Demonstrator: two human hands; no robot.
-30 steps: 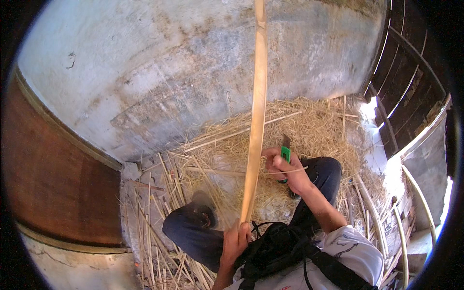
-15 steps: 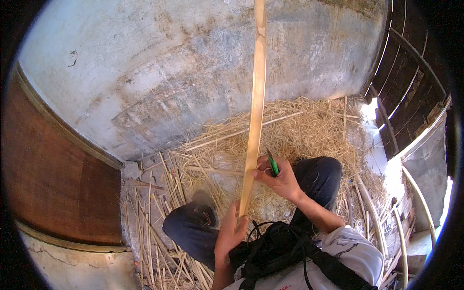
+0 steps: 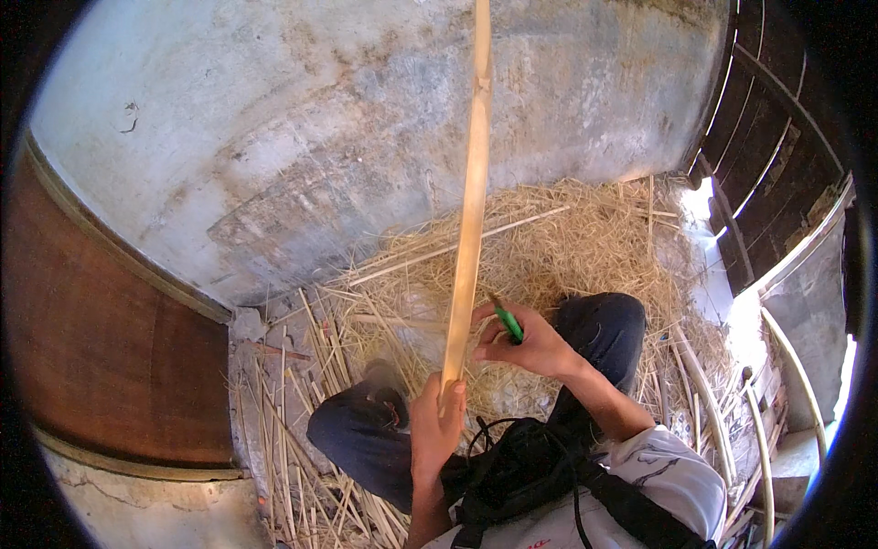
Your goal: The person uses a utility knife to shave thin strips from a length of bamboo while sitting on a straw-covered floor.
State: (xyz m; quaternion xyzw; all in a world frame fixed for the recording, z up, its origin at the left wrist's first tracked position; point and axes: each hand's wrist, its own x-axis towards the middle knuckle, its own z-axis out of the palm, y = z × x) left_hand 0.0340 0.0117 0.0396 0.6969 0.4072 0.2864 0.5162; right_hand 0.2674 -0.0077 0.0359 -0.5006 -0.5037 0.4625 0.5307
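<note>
My left hand (image 3: 434,423) grips the lower end of a long pale bamboo strip (image 3: 468,210) that rises upright past the top of the picture. My right hand (image 3: 526,340) holds a green-handled knife (image 3: 506,320) close against the strip's right edge, just above my left hand. I am seated on the ground, my knees in dark trousers on either side of the strip.
A heap of straw-like shavings (image 3: 567,247) and loose split bamboo sticks (image 3: 302,439) cover the floor around my legs. A grey plastered wall (image 3: 320,137) stands ahead, a brown painted wall (image 3: 101,348) at left, dark wooden bars (image 3: 777,128) at right.
My right hand, with the green-handled knife, has come in from the right over the straw to the strip and closed up beside it. The strip stays upright in my left hand.
</note>
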